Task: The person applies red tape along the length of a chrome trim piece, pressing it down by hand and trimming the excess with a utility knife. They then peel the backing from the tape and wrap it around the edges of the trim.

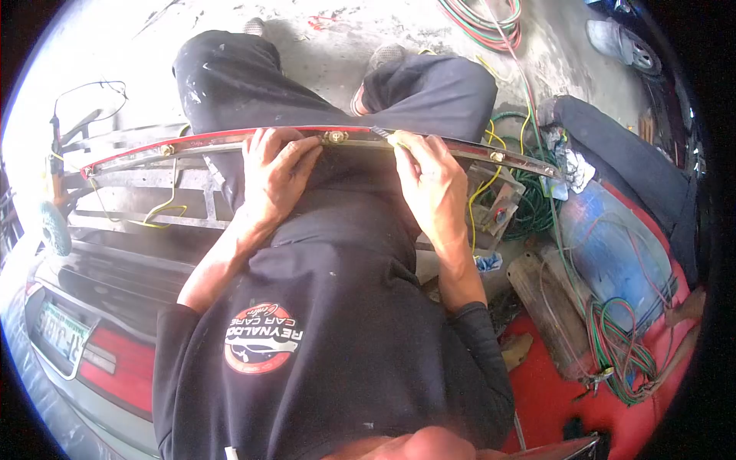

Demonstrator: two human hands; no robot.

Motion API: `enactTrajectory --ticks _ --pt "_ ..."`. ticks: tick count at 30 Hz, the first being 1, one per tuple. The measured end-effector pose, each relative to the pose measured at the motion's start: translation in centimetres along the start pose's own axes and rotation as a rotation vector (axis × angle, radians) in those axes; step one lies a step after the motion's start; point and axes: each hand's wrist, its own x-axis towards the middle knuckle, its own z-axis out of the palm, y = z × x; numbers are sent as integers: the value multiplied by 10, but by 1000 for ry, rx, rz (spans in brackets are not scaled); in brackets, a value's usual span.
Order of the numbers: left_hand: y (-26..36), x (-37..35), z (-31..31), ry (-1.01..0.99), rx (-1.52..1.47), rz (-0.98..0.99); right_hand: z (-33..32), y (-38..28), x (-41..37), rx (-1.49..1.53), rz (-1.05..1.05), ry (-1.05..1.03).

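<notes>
A long, slightly curved trim strip [222, 142] with a red edge lies across my lap, several brass-coloured clips along its length. My left hand [277, 169] is closed on the strip left of its middle, with thumb and forefinger close to a clip [335, 137]. Right of that clip, my right hand [431, 170] pinches a small grey blade [380, 132], whose tip rests at the strip's upper edge. Most of what my right fingers hold is hidden behind them.
A grey car's rear [115, 345] is at the left, beside a slatted rack [146, 199]. Coiled hoses [625, 349] and a blue cylinder [606, 238] are at the right. A red surface [548, 391] lies below them. More hose [491, 27] coils on the floor ahead.
</notes>
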Motion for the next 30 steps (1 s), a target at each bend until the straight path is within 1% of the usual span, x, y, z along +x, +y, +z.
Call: enactTrajectory --ticks 6,10,11,13,14,15,16,17,19,21,22,23,25,26,29,30 --pt "-3 0 3 1 12 13 -1 -3 -1 -2 1 -11" --pt "5 9 -9 -57 16 -30 0 -5 -4 49 27 -35" --pt "8 13 -11 -71 -3 -28 -4 -4 -8 57 52 -18" --pt "9 13 -8 -34 -43 -49 -9 0 -21 145 -10 136" --pt "13 14 -7 -19 -33 -56 -16 6 -31 160 29 193" --pt "13 14 -7 -9 -15 12 -21 13 -43 178 68 252" --pt "23 19 -10 -11 -17 2 -20 26 -53 222 55 401" --pt "21 18 -8 -8 -22 37 -23 39 -67 175 122 509" --pt "35 27 -9 -83 68 95 -22 83 -108 11 392 639" --pt "44 41 -1 -131 124 164 -22 140 -156 -91 710 681" --pt "45 45 2 -149 159 194 -22 170 -182 -120 795 683" --pt "36 45 6 -211 144 214 -20 199 -208 -146 878 678" --pt "6 40 11 -334 123 242 -12 254 -253 -272 928 665" --pt "5 43 9 -338 143 267 -7 276 -271 -335 953 651" --pt "-5 43 0 -376 147 293 3 320 -302 -302 978 761" --pt "-5 42 -4 -377 176 290 0 326 -298 -260 973 760"
